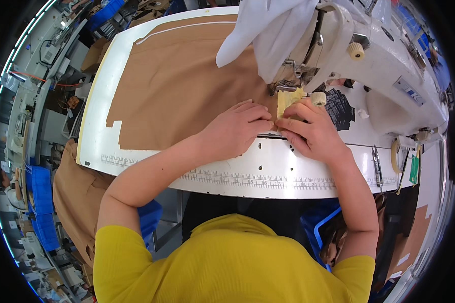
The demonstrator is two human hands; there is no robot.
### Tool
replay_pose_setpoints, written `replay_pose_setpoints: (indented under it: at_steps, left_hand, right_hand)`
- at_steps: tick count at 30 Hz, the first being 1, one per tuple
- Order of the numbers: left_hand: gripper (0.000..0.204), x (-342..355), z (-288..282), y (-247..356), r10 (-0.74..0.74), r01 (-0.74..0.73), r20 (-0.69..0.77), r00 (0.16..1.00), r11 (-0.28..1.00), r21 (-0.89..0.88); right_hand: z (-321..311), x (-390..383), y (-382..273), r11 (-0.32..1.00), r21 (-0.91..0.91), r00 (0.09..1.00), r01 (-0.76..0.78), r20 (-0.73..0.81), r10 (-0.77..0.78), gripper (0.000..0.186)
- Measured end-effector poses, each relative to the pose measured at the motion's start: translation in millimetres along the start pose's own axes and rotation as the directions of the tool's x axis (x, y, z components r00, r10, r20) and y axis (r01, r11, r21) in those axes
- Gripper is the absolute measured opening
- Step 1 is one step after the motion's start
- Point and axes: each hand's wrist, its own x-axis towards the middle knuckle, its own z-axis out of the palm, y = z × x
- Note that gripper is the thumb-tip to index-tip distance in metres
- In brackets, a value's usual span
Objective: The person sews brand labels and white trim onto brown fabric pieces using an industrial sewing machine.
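A large brown fabric panel (182, 76) lies over the white sewing table, its right edge running up to the presser foot (287, 86) of a white sewing machine (359, 40). My left hand (237, 129) rests on that edge, fingers bent together and pinching the fabric just in front of the foot. Close beside it, my right hand (312, 126) is closed, thumb and fingertips at the same edge. The fingertips hide the exact fold between them. A yellow piece (284, 101) sits by the foot, partly behind my right fingers.
White cloth (273, 35) hangs over the machine head. A ruler strip (227, 178) runs along the table front. Tweezers (376, 166) and a tape roll (396, 155) lie at the right. More brown fabric (76, 194) hangs off the left side, near blue bins (41, 207).
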Motion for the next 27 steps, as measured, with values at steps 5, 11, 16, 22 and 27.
replay_pose_setpoints:
  at_steps: [5,11,16,22,27]
  left_hand:
    - [0.028,-6.5,2.1,4.6,-0.019,0.017,-0.124,0.992,1.000,-0.019]
    - [0.027,3.2,-4.9,-16.5,-0.009,0.006,-0.077,0.997,0.999,-0.035]
    - [0.026,12.1,-8.0,-27.1,0.003,-0.006,-0.082,0.997,0.999,-0.032]
    - [0.022,21.8,-8.0,-42.4,-0.019,0.009,-0.133,0.991,0.997,-0.080]
    - [0.016,29.7,-11.1,-47.6,-0.089,0.076,-0.142,0.986,0.993,-0.093]
  right_hand:
    - [-1.3,-1.6,-3.6,0.995,0.057,0.995,-0.088,0.049,0.085,0.019]
    - [6.9,2.2,1.6,0.991,0.026,0.991,-0.132,0.021,0.131,0.021]
    - [8.0,4.1,2.4,0.985,-0.081,0.988,-0.153,0.013,0.154,0.023]
    - [10.0,10.5,-1.7,0.953,-0.226,0.979,-0.203,-0.011,0.206,0.027]
    - [12.7,11.5,-2.4,0.929,-0.290,0.973,-0.230,-0.073,0.219,0.028]
